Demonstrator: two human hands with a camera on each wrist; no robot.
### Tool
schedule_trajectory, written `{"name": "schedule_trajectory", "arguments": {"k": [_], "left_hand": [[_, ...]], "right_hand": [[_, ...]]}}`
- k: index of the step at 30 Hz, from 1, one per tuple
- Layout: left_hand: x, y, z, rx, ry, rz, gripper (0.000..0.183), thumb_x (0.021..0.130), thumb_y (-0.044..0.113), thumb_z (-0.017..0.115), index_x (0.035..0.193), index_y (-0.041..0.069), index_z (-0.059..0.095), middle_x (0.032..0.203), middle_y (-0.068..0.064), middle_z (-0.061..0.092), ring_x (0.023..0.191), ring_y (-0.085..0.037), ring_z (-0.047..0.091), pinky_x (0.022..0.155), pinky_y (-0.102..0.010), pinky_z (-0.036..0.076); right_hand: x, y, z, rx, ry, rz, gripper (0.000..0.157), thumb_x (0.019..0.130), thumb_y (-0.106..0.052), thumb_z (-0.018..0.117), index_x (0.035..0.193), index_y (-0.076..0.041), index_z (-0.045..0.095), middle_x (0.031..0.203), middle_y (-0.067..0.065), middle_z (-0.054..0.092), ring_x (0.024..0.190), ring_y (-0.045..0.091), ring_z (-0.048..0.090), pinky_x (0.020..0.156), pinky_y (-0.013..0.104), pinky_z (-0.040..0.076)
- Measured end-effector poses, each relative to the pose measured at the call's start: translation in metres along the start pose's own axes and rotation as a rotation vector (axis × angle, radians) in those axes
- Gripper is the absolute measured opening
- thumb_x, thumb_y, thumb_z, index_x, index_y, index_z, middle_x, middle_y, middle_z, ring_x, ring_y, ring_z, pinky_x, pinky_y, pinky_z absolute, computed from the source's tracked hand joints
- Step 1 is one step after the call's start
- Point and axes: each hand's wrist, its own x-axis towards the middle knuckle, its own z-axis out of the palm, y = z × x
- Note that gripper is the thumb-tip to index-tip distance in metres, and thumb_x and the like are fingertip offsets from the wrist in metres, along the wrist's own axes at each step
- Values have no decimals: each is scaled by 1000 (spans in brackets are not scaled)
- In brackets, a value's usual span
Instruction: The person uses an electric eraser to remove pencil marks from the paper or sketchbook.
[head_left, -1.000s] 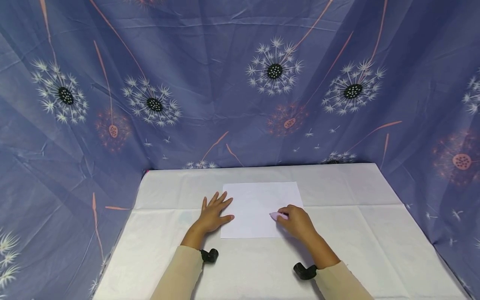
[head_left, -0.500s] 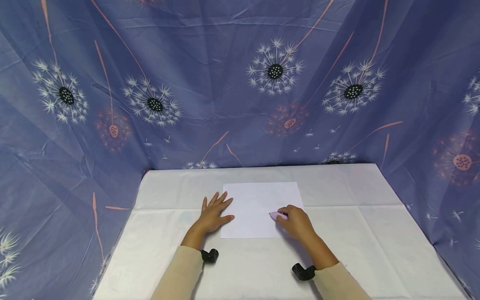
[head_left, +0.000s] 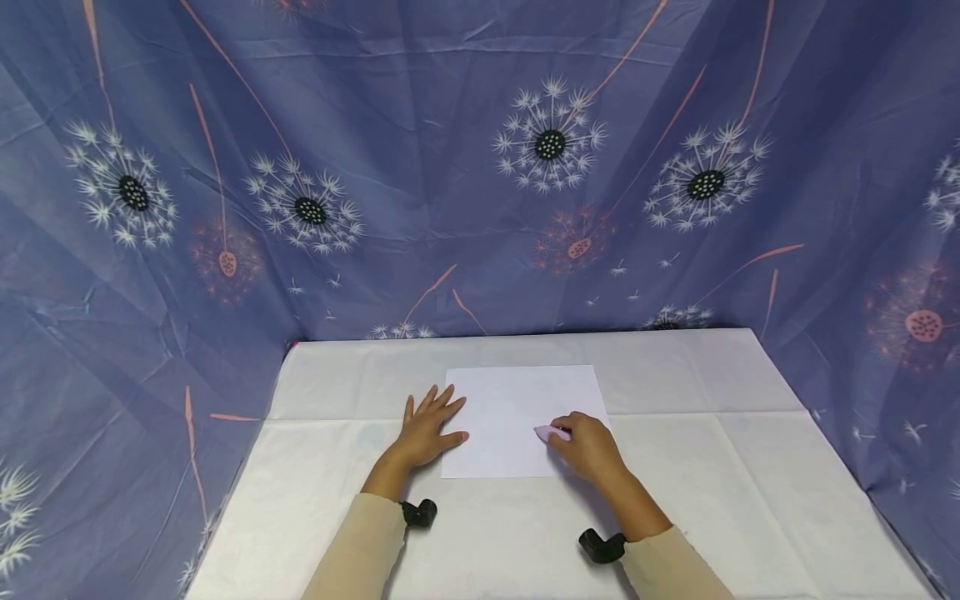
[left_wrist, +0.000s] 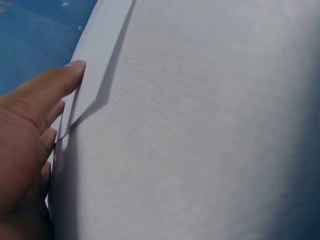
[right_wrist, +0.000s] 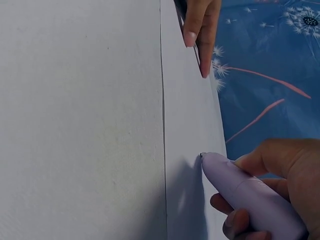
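A white sheet of paper (head_left: pixel 510 400) lies flat in the middle of the table. My left hand (head_left: pixel 422 432) rests on its left edge with spread fingers, the thumb on the sheet. In the left wrist view, that thumb (left_wrist: pixel 55 85) lies across a corner of the paper. My right hand (head_left: pixel 594 448) grips a thick lavender pen-shaped tool (head_left: pixel 553 433) over the right half of the sheet. The right wrist view shows the tool (right_wrist: pixel 250 195) held between thumb and curled fingers, its small dark tip right at the paper and pointing left. No mark shows on the sheet.
A white cloth (head_left: pixel 750 500) with fold creases covers the table. Behind and on both sides hangs a blue curtain (head_left: pixel 450 167) printed with dandelions. Black camera mounts (head_left: pixel 602 547) sit at both wrists, below beige sleeves.
My right hand and the lavender tool have slid slightly left over the sheet. The left hand has stayed in place on the paper.
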Motion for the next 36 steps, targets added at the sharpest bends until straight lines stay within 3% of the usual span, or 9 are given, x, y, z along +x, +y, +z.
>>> {"name": "schedule_trajectory", "arguments": {"k": [13,27,36], "left_hand": [[-1,0,0,-9,27,39,66,94,41,68,153,18,47,167,-10,29,157,-40,15,123,-69,-7],[0,2,-1,-1,0,-1,66,95,44,67,154,22,45,169,-4,26,159,-34,11,125,-66,-8],[-1,2,-1,-9,2,6,66,96,44,66,154,21,45,169,-5,26,159,-35,11,124,-66,-8]], "right_hand": [[0,-8,9,-5,-9,-18,15,89,-22,75,99,-11,80,89,2,72,87,24,69,81,42,55],[-3,-4,2,-21,12,0,17,90,-19,74,101,-8,79,91,6,74,90,29,70,84,46,56],[-2,-10,10,13,10,-26,16,89,-21,76,98,-8,80,90,5,74,88,25,70,82,43,56]]}}
